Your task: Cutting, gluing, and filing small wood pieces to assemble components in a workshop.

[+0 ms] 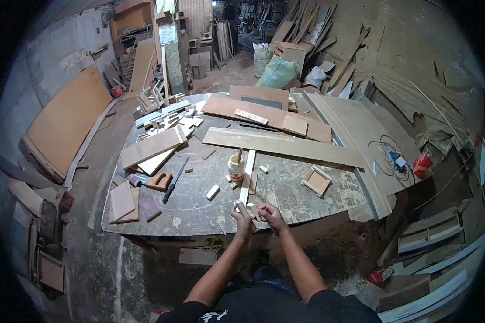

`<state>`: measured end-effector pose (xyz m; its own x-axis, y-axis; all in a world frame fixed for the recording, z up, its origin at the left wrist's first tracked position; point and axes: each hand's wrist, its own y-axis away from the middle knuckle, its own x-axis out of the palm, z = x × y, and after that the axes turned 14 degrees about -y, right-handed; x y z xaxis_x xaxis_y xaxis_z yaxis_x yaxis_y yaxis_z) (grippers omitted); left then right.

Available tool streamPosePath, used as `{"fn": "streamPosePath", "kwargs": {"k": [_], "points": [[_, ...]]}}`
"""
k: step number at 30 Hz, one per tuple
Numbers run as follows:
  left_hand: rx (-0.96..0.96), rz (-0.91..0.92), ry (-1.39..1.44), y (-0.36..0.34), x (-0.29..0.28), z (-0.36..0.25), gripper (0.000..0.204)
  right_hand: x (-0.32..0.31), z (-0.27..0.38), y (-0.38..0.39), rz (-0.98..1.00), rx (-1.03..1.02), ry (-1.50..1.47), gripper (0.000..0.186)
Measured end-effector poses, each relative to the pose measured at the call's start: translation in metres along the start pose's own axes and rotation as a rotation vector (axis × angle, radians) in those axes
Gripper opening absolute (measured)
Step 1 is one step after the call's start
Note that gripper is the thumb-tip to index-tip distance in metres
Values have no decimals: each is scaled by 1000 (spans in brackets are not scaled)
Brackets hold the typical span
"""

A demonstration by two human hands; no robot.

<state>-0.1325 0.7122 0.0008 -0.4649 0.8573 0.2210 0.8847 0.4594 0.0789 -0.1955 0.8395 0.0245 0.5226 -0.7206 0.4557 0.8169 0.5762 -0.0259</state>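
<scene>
Your counter has a handsaw toward its left side and open surface around the small wooden frame at right. By the near edge, your left hand is closed around a wood block; your right hand pinches a smaller piece, though whether the two touch is hard to tell.

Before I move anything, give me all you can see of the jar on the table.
The jar is pale, looks like plastic, and has a label with red on it. It stands upright on the worktable, its mouth apparently open, with a brown stick-like handle poking up. It sits beyond the left hand, just left of a pale wood strip; contact there is unclear. Small wood blocks lie by its base. No hand touches it.
</scene>
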Motion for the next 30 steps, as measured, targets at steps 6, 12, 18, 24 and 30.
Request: {"fn": "streamPosePath", "kwargs": {"k": [6,12,18,24,30], "points": [[17,32,-133,0,-1,-8,89,4,0,1,21,33,-118,29],[228,96,-121,-10,-2,3,100,4,3,-6,34,81,-72,63],[282,133,-252,-13,4,-4,102,-8,14,-12,84,84,-126,67],[226,183,-164,-37,22,8,104,-42,6,-33,140,-4,-204,51],[30,195,-149,-53,49,28,81,-81,8,-45,-19,57,-103,48]]}}
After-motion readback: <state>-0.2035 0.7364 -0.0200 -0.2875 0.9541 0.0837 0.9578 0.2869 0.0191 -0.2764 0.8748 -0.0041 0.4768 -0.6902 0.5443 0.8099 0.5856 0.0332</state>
